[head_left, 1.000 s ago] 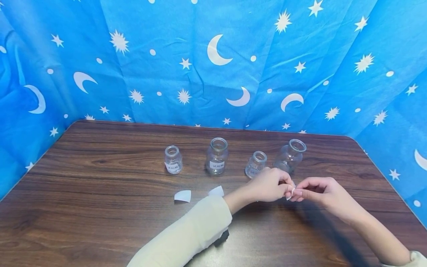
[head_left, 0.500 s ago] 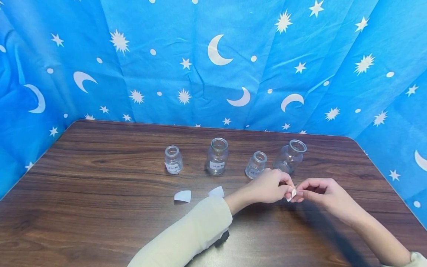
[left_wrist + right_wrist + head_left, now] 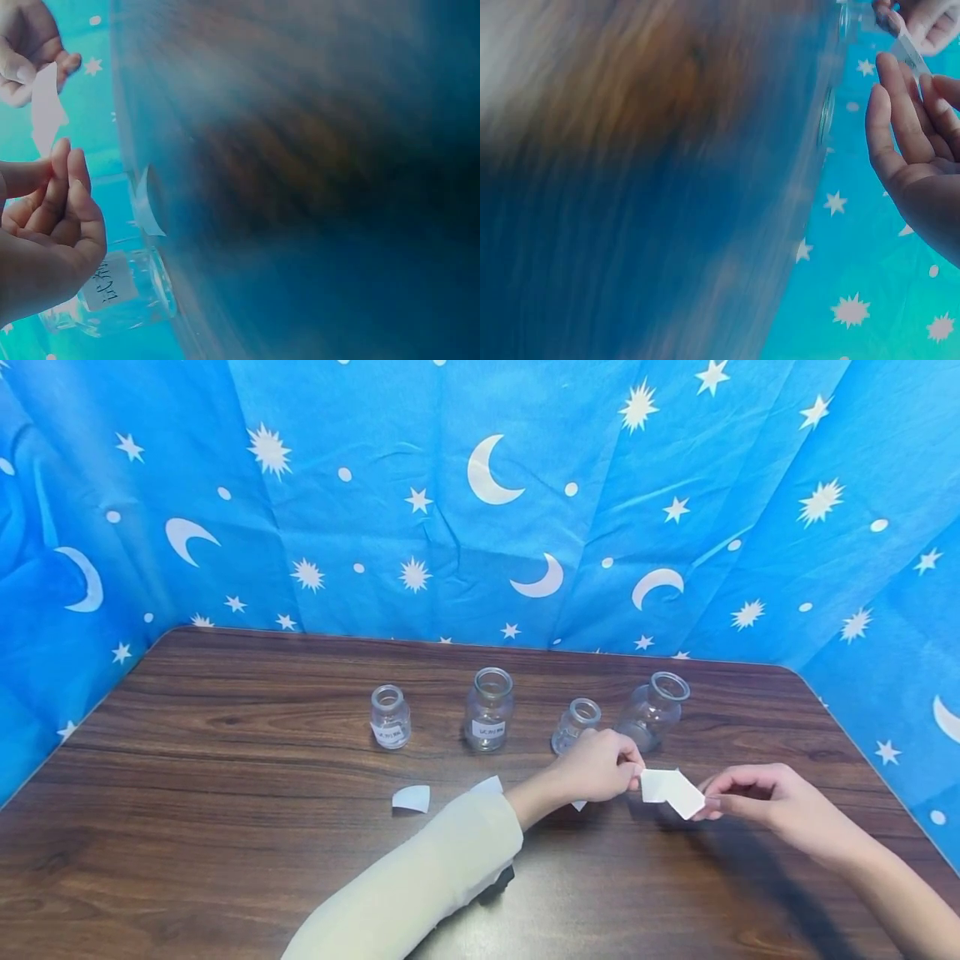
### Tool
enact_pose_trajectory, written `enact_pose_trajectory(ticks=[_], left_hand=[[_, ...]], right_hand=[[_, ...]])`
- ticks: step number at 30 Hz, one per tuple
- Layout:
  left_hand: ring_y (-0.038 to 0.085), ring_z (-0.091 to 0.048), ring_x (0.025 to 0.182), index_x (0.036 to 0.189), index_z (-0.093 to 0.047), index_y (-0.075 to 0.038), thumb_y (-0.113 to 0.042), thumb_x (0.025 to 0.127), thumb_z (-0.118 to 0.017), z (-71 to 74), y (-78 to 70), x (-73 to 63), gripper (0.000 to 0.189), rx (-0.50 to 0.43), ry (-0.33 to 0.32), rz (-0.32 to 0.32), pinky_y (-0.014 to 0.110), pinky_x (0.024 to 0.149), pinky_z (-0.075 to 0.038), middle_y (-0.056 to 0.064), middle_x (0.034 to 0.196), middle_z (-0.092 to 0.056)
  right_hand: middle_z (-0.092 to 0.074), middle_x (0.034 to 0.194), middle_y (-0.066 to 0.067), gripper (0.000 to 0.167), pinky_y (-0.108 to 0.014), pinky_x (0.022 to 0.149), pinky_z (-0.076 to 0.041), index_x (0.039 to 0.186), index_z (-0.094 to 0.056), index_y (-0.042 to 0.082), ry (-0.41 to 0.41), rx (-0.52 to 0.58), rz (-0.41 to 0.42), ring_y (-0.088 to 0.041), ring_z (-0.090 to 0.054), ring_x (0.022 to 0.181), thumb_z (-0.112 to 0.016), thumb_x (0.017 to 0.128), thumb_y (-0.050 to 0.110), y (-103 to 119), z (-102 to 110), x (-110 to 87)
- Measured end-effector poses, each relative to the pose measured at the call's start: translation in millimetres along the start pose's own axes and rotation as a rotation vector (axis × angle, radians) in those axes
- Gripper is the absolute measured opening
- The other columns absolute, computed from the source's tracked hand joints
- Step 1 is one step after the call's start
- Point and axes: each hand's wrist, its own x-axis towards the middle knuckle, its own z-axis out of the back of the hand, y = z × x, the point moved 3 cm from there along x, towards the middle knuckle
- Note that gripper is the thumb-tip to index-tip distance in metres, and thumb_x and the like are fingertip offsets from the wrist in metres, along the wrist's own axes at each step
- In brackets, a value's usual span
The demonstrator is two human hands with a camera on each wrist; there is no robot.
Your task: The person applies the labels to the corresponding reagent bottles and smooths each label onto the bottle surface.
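Note:
Between my hands is a white sticker label (image 3: pixel 681 795), bent in the middle with a wider flap on each side; it looks partly peeled from its backing. My left hand (image 3: pixel 600 764) pinches its left end between thumb and fingertips. The other end is pinched by my right hand (image 3: pixel 783 806). Dark marks like writing show on the label (image 3: pixel 909 58) in the right wrist view. Just behind the left hand stands a small glass jar (image 3: pixel 585 714), partly hidden by it. A larger glass jar (image 3: pixel 647 718), with no label in sight, stands behind the sticker.
To the left stand a small jar (image 3: pixel 390 718) and a larger jar (image 3: pixel 491 706), both bearing handwritten white labels. White paper scraps (image 3: pixel 411 798) lie on the brown wooden table (image 3: pixel 225 827), one partly under the left sleeve (image 3: pixel 427 877). A dark object (image 3: pixel 501 883) shows beside that sleeve.
My right hand has moved right, away from the left, and the label has come into view stretched between them. My left hand has shifted slightly left and up, uncovering a paper scrap's corner.

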Motion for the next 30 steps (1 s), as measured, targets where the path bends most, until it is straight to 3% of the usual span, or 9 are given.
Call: enact_pose_trajectory(ticks=[6, 15, 20, 25, 30], left_hand=[[0.001, -0.045, 0.05, 0.075, -0.066, -0.016, -0.012, 0.083, -0.057, -2.9, 4.9, -0.5, 0.014, 0.107, 0.059, 0.072, 0.013, 0.049, -0.034, -0.014, 0.058, -0.054], [0.002, -0.044, 0.05, 0.076, -0.071, -0.015, -0.011, 0.082, -0.058, -1.1, 8.2, -2.7, 0.015, 0.179, 0.071, 0.059, 0.014, 0.051, -0.033, -0.011, 0.055, -0.052], [0.004, -0.043, 0.052, 0.076, -0.071, -0.012, -0.01, 0.081, -0.057, 0.1, 5.5, -5.1, 0.015, 0.177, 0.092, 0.057, 0.016, 0.05, -0.032, -0.008, 0.055, -0.052], [0.002, -0.05, 0.068, 0.095, -0.071, -0.016, -0.017, 0.086, -0.059, 3.7, 1.4, -8.1, 0.015, 0.129, 0.042, 0.068, 0.014, 0.061, -0.036, -0.012, 0.081, -0.064], [-0.001, -0.053, 0.074, 0.096, -0.07, -0.015, -0.016, 0.087, -0.059, 10.3, -7.4, -14.6, 0.014, 0.061, 0.009, 0.008, 0.011, 0.065, -0.037, -0.011, 0.084, -0.066]], right_hand=[[-0.066, 0.087, -0.008, 0.021, -0.029, 0.066, -0.051, 0.092, -0.062, 0.001, 0.074, 0.061, -0.001, -0.016, -0.063, 0.079, -0.046, 0.088, -0.011, -9, 8, -8.2], [-0.068, 0.083, -0.012, 0.017, -0.027, 0.066, -0.05, 0.091, -0.062, -0.001, 0.041, 0.032, -0.024, -0.017, -0.064, 0.078, -0.047, 0.089, -0.009, -11, 8, -6.2], [-0.068, 0.082, -0.013, 0.014, -0.028, 0.067, -0.051, 0.09, -0.061, -0.002, 0.022, 0.044, -0.045, -0.021, -0.065, 0.076, -0.047, 0.09, -0.007, -9, 5, -2.9], [-0.068, 0.082, -0.013, 0.013, -0.03, 0.066, -0.051, 0.09, -0.06, -0.004, -0.011, 0.045, -0.058, -0.021, -0.065, 0.076, -0.047, 0.09, -0.005, -6, 3, -1.2], [-0.068, 0.08, -0.012, 0.011, -0.028, 0.066, -0.051, 0.091, -0.061, -0.005, -0.071, 0.02, -0.077, -0.021, -0.065, 0.074, -0.05, 0.09, -0.004, -2, 0, 1.0]])
